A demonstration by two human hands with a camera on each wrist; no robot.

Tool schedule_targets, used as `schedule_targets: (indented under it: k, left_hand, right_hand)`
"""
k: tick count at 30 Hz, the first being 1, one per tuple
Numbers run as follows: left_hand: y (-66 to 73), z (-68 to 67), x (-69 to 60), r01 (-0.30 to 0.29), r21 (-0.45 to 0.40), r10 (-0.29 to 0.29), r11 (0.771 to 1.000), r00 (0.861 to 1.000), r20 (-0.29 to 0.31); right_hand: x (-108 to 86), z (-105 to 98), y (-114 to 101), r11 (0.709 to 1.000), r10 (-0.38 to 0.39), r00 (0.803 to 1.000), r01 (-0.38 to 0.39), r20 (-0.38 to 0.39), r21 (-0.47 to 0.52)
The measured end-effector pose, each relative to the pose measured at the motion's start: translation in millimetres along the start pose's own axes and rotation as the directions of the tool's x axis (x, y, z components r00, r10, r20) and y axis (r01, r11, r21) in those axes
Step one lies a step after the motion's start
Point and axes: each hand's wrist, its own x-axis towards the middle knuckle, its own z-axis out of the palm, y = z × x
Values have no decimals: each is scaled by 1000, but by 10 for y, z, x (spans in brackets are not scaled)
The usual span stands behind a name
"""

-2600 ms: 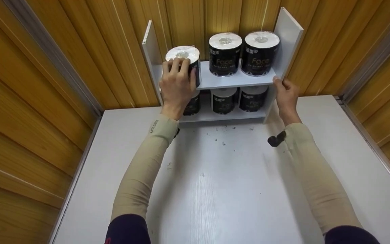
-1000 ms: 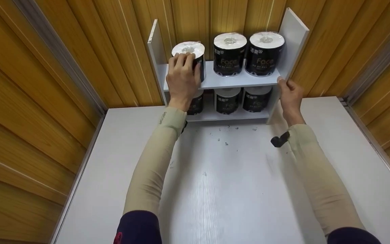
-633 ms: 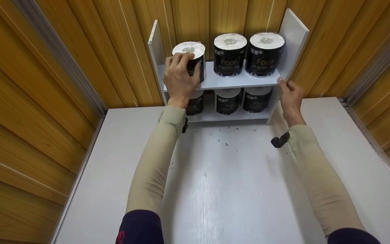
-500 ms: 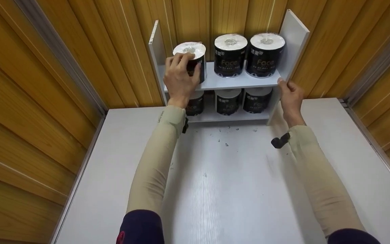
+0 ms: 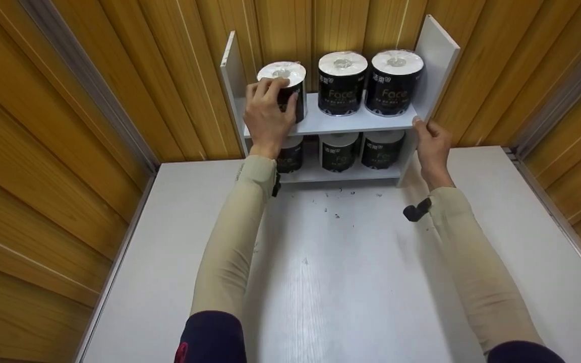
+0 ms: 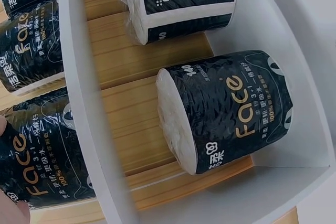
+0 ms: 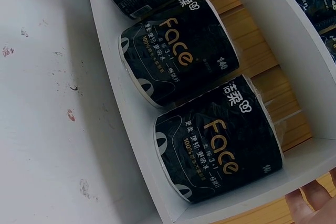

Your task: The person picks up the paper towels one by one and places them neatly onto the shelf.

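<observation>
My left hand (image 5: 269, 111) grips a black-wrapped toilet paper roll (image 5: 298, 108), which stands upright at the left end of the white shelf's upper board. Its fingers lie over the roll's top edge and front, with the thumb on the right side. In the left wrist view, two digits touch the wrapper of this toilet paper roll (image 6: 44, 150). My right hand (image 5: 434, 146) holds the white shelf (image 5: 356, 121) at its right side panel, thumb at the front edge. Two similar rolls (image 5: 342, 88) stand upright farther right on the upper board.
Below, the bottom board carries a row of similar rolls (image 5: 338, 154). The shelf stands on a white table (image 5: 300, 282) against a wood-panelled wall (image 5: 179, 91). Small dark marks (image 5: 337, 216) dot the tabletop in front. Side walls border the table left and right.
The left roll has moved back on the upper board and now stands nearer the wall. My left fingers have shifted left over its top. My right hand stays on the side panel.
</observation>
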Motion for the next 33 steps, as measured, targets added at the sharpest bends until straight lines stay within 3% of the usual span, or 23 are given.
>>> schedule_targets:
  k: [13, 23, 33]
  left_hand:
    - [-37, -48, 29, 0, 30, 0, 1000, 1000, 8]
    - [4, -23, 72, -8, 84, 7, 996, 1000, 22]
    - [20, 33, 71, 9, 91, -12, 996, 999, 39]
  right_hand:
    - [-22, 52, 8, 1000, -2, 1000, 2, 2, 5]
    - [-7, 52, -9, 1000, -29, 1000, 29, -10, 1]
    - [-19, 18, 0, 1000, 5, 1000, -5, -4, 4]
